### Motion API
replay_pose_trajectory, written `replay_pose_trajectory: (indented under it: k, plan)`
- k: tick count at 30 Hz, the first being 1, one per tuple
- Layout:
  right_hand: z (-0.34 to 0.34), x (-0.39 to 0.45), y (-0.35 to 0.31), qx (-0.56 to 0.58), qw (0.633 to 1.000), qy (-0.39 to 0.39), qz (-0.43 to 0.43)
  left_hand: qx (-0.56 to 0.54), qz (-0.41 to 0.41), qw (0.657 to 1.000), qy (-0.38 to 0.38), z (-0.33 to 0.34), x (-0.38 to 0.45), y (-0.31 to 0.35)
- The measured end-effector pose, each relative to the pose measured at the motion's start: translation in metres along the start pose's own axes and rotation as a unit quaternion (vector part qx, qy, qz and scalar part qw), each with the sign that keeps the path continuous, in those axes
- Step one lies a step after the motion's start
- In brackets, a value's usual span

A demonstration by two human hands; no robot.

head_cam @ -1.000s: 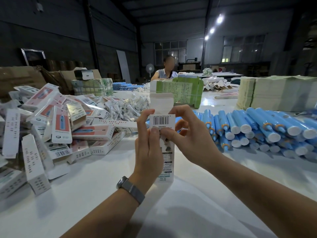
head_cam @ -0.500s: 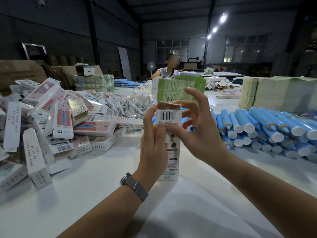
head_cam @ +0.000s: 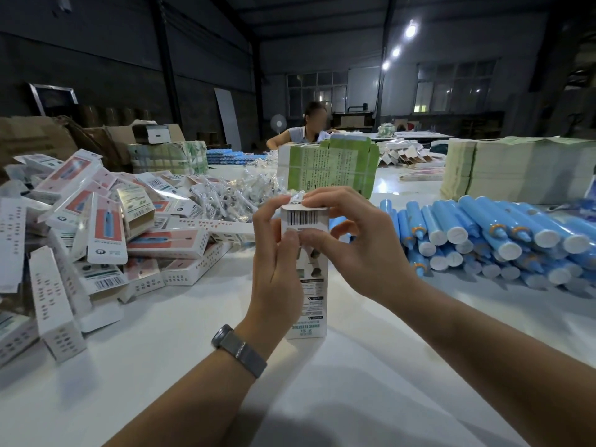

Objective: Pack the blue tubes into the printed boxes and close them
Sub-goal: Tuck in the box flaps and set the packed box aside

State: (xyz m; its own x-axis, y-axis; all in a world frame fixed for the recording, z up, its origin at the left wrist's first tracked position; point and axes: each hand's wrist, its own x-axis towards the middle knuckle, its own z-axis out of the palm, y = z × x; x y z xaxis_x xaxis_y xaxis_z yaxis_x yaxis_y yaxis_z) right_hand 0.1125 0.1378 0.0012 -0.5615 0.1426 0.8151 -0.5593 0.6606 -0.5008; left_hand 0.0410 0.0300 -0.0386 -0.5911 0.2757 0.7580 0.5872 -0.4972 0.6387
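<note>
At worktop centre | printed box (head_cam: 306, 279) upright, base on worktop | left hand (head_cam: 277, 250) grips its side, thumb on top flap | right hand (head_cam: 358, 243) pinches flap down | advice: steady box, tuck tab fully, avoid creasing | blue tubes (head_cam: 483, 240) piled right

1 box in hands (head_cam: 305, 272), 2 hands, tubes (head_cam: 493, 237) & boxes (head_cam: 106, 227) piled, too many to count, 1 person (head_cam: 306, 130)

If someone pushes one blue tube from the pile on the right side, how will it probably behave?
The blue tubes look round and smooth, so one would probably roll away easily. They lie stacked in a loose pile on the glossy white table, so a push may well make neighbours slide down too. The white caps look flat-ended, so a tube might stand upright, though it would likely tip.
</note>
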Motion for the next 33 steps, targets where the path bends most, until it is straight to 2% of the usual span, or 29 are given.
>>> replay_pose_trajectory:
  k: [11, 20, 25, 33]
  plan:
    - [0.004, -0.003, 0.01, -0.041, 0.997, 0.04, -0.059, 0.004, -0.028, 1.0, -0.014, 0.003, 0.003, 0.008]
    - [0.005, -0.007, 0.007, -0.028, 0.995, 0.06, -0.071, -0.03, -0.018, 0.999, 0.015, 0.003, 0.003, 0.008]
    - [0.003, -0.007, 0.002, -0.024, 0.996, 0.049, -0.064, -0.01, 0.009, 1.0, 0.022, 0.004, 0.006, 0.008]
    - [0.006, 0.0, -0.008, 0.013, 0.999, 0.049, 0.006, 0.048, 0.037, 0.998, 0.031, 0.005, 0.008, 0.01]
